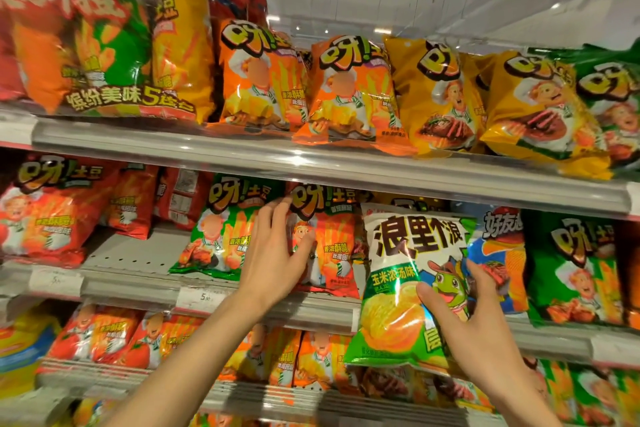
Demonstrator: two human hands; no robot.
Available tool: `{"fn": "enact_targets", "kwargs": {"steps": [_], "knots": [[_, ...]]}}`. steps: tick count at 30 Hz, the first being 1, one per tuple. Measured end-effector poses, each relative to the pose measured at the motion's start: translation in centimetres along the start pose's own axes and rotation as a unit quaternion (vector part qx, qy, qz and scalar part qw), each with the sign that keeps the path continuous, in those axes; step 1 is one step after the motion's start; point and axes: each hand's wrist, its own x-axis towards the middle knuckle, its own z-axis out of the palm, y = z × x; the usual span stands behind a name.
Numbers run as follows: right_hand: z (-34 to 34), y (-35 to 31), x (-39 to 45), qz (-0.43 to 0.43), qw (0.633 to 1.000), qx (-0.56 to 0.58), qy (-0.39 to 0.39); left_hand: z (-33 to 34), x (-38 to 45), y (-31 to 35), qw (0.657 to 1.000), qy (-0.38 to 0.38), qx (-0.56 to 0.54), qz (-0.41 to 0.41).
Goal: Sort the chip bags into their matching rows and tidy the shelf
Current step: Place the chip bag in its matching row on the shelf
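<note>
**shelfwatcher:** Closest to the camera were the person's two forearms, reaching up at the middle shelf rail (311, 308). The right hand (485, 333) held the white-and-green corn-flavour bag (405, 284) out in front of that rail, thumb pressed on the front and the other fingers wrapped round its right edge. The bag hung over the rail, so it wasn't seated in any row.

**crispfan22:** And the left one?

**shelfwatcher:** The left hand (273, 253) sat just above the rail, fingers spread and lying against a red potato-stick bag (325, 239), fingertips up near its top corner. Couldn't tell if it was gripping or just pushing.

**crispfan22:** So how far along would you say?

**shelfwatcher:** Early-ish, I'd guess. Above the rail, a green bag (214, 229) stood left of that red one, with more red bags (48, 211) further left, so colours were mixed. Right of the held bag was a blue bag (498, 253), then another green bag (575, 267). The top shelf looked better: orange bags (349, 94) together, yellow bags (446, 97) beside them, though a few leaned. Left to do, as I read it: find the corn bag its row, split the greens from the reds, and straighten the fronts.
</note>
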Motion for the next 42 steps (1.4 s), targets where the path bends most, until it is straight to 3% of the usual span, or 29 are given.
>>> {"fn": "enact_targets", "kwargs": {"steps": [4, 9, 16, 24, 32, 42], "knots": [[1.2, -0.6, -0.5, 0.0, 0.998, 0.055, -0.01, -1.2, -3.0, 2.3, 0.988, -0.086, -0.117, -0.054], [3.4, -0.5, -1.6, 0.007, 0.995, 0.086, -0.044, -1.6, -6.2, 4.7, 0.933, -0.181, -0.276, -0.145], [5.0, -0.2, -3.0, 0.046, 0.989, 0.106, -0.094, -1.0, -8.6, 4.8, 0.906, -0.127, -0.359, -0.182], [3.2, 0.9, -3.8, 0.033, 0.987, 0.11, -0.114, -0.5, -10.1, 6.7, 0.924, -0.105, -0.321, -0.177], [-5.2, 2.4, -3.7, -0.008, 0.985, 0.114, -0.129, 2.7, -10.4, 14.0, 0.943, -0.099, -0.288, -0.133], [-22.8, 9.8, -1.6, -0.026, 0.993, 0.078, -0.084, 13.4, -12.4, 30.0, 0.945, -0.11, -0.293, -0.094]]}}
